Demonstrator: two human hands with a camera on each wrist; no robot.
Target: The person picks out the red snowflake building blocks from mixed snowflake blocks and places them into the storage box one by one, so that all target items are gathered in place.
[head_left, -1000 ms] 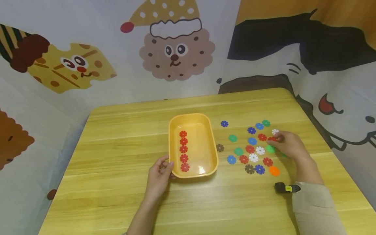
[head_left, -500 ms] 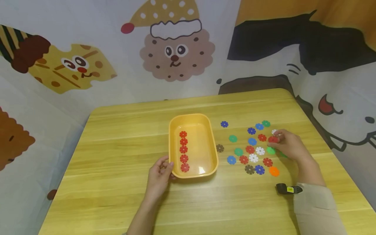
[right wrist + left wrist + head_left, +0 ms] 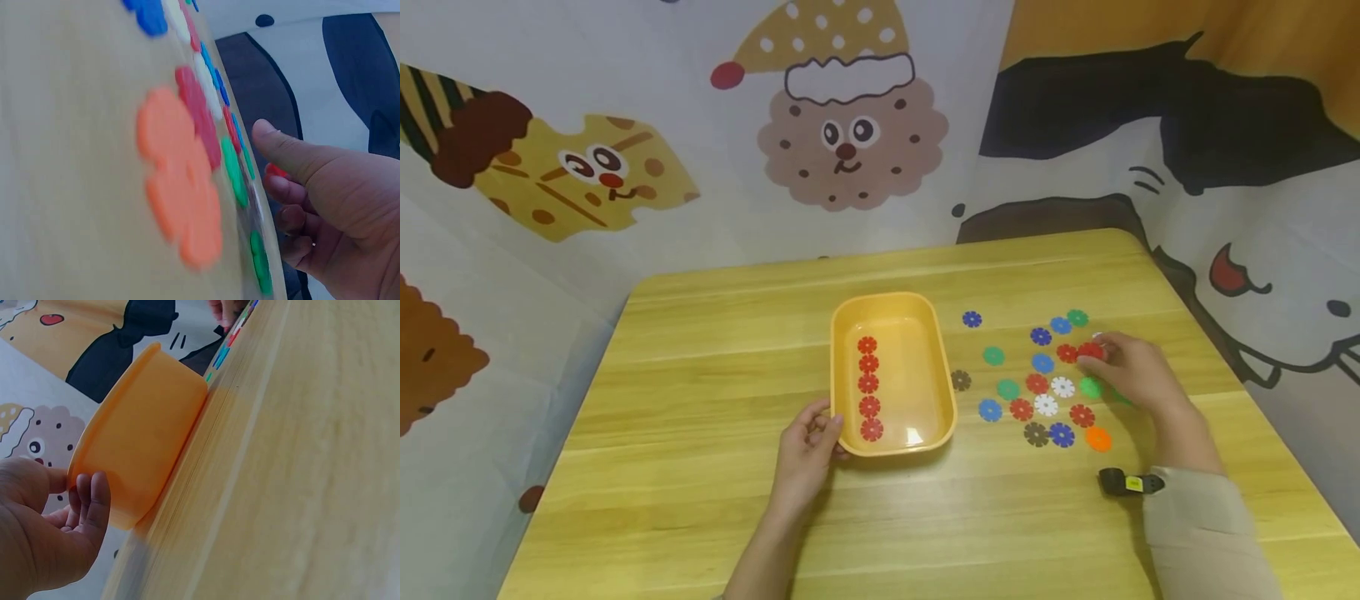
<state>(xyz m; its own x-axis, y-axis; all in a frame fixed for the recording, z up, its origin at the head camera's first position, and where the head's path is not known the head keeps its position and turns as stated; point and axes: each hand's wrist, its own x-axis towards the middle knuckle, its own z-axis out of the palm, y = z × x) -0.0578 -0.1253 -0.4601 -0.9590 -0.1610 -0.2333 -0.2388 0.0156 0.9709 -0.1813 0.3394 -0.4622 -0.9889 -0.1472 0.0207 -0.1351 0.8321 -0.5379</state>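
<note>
My left hand [image 3: 805,454] grips the near left corner of the yellow-orange plastic tray [image 3: 950,408], thumb over the rim and fingers outside. In the left wrist view the tray's outer wall [image 3: 140,434] stands beside the fingers. A column of several red snowflake discs [image 3: 868,383] lies along the tray's left side. To the right, my right hand [image 3: 1138,375] pinches a red snowflake disc [image 3: 1090,351] between thumb and fingers, over the loose discs. In the right wrist view only a sliver of that red disc [image 3: 276,170] shows behind the thumb.
Loose snowflake discs in several colours lie right of the tray, among them an orange disc [image 3: 1098,439], a white disc [image 3: 1046,406] and a brown disc [image 3: 1037,434]. A black strap with a yellow label [image 3: 1131,483] sits at the right wrist. A cartoon-printed cloth [image 3: 700,233] hangs behind the wooden table [image 3: 700,400].
My right hand has picked the red disc off the table and shifted slightly left with it. My left hand and the tray stay put.
</note>
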